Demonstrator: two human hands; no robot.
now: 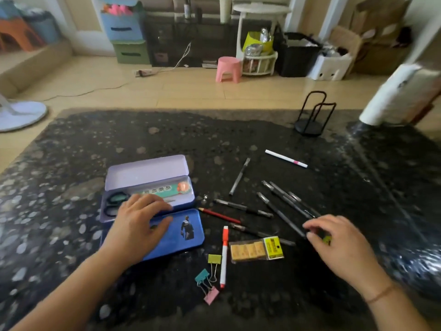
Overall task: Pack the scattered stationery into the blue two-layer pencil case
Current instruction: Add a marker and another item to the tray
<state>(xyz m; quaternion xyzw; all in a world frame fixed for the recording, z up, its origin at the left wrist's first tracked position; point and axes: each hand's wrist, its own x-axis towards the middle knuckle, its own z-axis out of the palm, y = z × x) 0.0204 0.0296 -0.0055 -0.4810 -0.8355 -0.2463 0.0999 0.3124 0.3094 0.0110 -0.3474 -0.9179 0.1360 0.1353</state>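
The blue two-layer pencil case point(188, 237) lies open at centre left, its lavender tray point(183, 199) holding scissors point(114, 201) and a green ruler point(164, 191). My left hand point(136, 228) rests flat across the tray's front edge and the blue part. Several black pens point(284, 201) lie fanned out to the right. My right hand point(338, 244) pinches the near end of one black pen point(281, 215) and partly covers a yellow-green clip point(327, 239). A red pencil point(219, 215), a red-and-white marker point(223, 256), an eraser pack point(256, 249) and three binder clips point(207, 278) lie between my hands.
A white pen point(286, 158) and a grey pen point(239, 176) lie farther back on the dark speckled table point(71, 187). A black wire stand point(310, 115) and a white roll point(396, 96) stand at the back right. The table's far edge runs just behind them.
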